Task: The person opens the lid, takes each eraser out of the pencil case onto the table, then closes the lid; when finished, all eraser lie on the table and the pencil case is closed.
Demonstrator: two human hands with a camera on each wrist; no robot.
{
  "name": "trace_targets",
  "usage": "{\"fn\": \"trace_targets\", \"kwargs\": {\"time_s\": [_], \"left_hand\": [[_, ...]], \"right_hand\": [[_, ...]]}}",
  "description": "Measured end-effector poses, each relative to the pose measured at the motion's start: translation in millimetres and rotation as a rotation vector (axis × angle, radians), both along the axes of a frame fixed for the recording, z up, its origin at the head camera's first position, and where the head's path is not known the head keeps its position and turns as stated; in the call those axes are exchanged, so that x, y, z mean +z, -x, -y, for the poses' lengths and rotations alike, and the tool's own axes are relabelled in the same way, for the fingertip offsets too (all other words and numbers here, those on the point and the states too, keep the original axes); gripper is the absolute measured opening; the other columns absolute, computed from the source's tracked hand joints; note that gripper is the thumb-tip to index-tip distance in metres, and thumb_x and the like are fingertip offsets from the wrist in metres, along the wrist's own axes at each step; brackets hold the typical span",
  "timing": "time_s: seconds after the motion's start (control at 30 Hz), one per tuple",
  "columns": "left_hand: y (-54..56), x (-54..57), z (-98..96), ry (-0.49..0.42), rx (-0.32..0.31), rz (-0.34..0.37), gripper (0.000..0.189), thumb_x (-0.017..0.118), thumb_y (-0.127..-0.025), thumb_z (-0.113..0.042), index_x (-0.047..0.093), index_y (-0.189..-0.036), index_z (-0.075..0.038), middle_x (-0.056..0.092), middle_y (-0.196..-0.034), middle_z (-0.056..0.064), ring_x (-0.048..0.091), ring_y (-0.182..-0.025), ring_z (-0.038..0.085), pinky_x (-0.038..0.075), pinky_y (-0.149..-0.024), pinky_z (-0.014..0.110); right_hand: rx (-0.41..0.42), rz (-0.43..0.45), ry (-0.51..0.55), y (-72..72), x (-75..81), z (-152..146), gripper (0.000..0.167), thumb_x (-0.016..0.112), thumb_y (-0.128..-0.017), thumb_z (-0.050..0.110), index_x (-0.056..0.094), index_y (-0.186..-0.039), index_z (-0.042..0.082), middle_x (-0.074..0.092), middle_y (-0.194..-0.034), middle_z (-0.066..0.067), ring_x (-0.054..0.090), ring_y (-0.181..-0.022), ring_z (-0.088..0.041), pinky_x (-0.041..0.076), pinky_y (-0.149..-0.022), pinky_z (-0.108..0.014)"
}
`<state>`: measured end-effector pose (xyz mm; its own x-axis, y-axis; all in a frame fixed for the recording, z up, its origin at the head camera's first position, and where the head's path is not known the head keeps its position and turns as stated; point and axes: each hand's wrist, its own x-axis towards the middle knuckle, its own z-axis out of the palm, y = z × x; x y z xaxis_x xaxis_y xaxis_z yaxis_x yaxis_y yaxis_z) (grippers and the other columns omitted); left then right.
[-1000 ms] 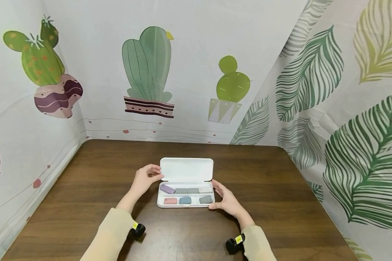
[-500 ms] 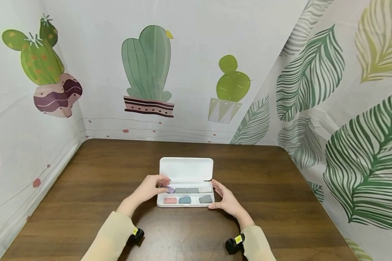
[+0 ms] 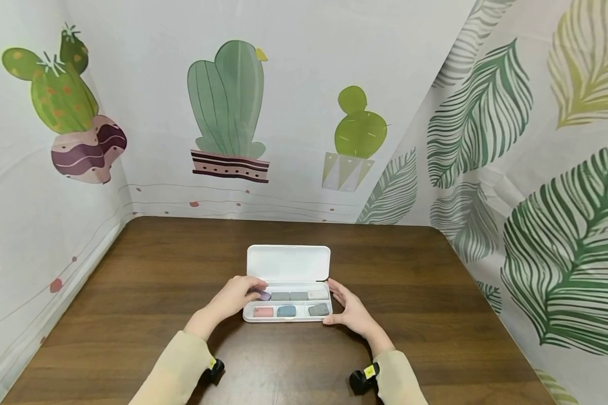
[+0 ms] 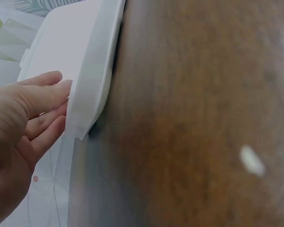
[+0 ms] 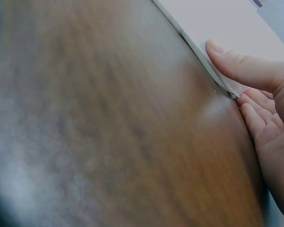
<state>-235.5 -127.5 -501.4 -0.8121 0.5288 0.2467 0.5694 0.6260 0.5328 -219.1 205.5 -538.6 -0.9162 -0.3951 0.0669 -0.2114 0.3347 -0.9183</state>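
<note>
A white pencil case (image 3: 287,320) lies open on the wooden table, its lid (image 3: 289,262) tipped back. My left hand (image 3: 231,297) reaches over the left end and pinches a purple eraser (image 3: 264,296) in the back compartment. Its fingertips are hidden by the case wall in the left wrist view. With thumb in front and fingers behind, my right hand (image 3: 353,312) grips the case's right end. Two grey erasers and a white eraser (image 3: 318,295) share the back row. In front lie a pink eraser (image 3: 263,311), a blue eraser (image 3: 286,311) and a grey eraser (image 3: 318,310).
The brown table (image 3: 182,253) extends around the case on all sides. Behind it hangs a white cloth (image 3: 299,112) printed with cacti and leaves. A black camera (image 3: 215,371) is strapped to the left wrist and another (image 3: 362,381) to the right.
My left hand has moved from beside the lid down to the purple eraser, which now lies less slanted in its row. My right hand stays at the case's right end.
</note>
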Motion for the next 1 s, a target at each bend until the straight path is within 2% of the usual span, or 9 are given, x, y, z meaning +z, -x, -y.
{"fn": "trace_targets", "kwargs": {"time_s": [0.4, 0.63, 0.7, 0.77, 1.0], "left_hand": [[3.5, -0.7, 0.1, 0.064, -0.003, -0.041, 0.028, 0.072, -0.078, 0.008, 0.073, -0.104, 0.0, 0.075, -0.099, 0.01, 0.07, -0.095, 0.025, 0.056, -0.085, 0.039], [4.9, -2.0, -0.3, 0.058, 0.004, -0.04, 0.027, 0.072, -0.078, 0.008, 0.073, -0.104, 0.001, 0.075, -0.098, 0.01, 0.071, -0.095, 0.025, 0.056, -0.085, 0.039], [6.0, -2.6, -0.5, 0.056, -0.003, -0.043, 0.027, 0.072, -0.078, 0.008, 0.073, -0.104, 0.001, 0.075, -0.098, 0.01, 0.071, -0.094, 0.025, 0.056, -0.084, 0.039], [6.5, -2.2, -0.7, 0.048, -0.009, -0.038, 0.027, 0.072, -0.078, 0.008, 0.072, -0.105, 0.002, 0.075, -0.098, 0.01, 0.071, -0.094, 0.024, 0.056, -0.084, 0.038], [5.3, 3.0, -1.2, 0.039, -0.03, -0.016, 0.026, 0.072, -0.079, 0.006, 0.072, -0.105, 0.004, 0.075, -0.1, 0.013, 0.071, -0.094, 0.025, 0.057, -0.083, 0.038]], "right_hand": [[-0.001, 0.007, 0.004, 0.6, 0.5, 0.9, 0.099, 0.087, -0.071, 0.009, 0.029, -0.149, -0.005, 0.038, -0.152, -0.023, 0.035, -0.142, -0.036, 0.029, -0.116, -0.04], [-0.002, 0.002, 0.008, 0.0, 1.6, 0.4, 0.099, 0.087, -0.07, 0.008, 0.029, -0.149, -0.005, 0.039, -0.152, -0.023, 0.035, -0.142, -0.037, 0.031, -0.112, -0.018], [-0.003, 0.003, 0.009, -0.1, 1.8, 0.3, 0.099, 0.087, -0.07, 0.008, 0.03, -0.149, -0.005, 0.039, -0.152, -0.023, 0.035, -0.142, -0.036, 0.031, -0.111, -0.016], [-0.004, 0.004, 0.008, -0.2, 1.9, 0.4, 0.099, 0.087, -0.07, 0.008, 0.03, -0.149, -0.005, 0.038, -0.152, -0.023, 0.035, -0.142, -0.036, 0.031, -0.113, -0.019], [-0.004, 0.003, 0.005, -0.3, 1.4, 0.3, 0.098, 0.087, -0.071, 0.008, 0.03, -0.149, -0.005, 0.039, -0.152, -0.023, 0.035, -0.142, -0.037, 0.03, -0.115, -0.041]]}}
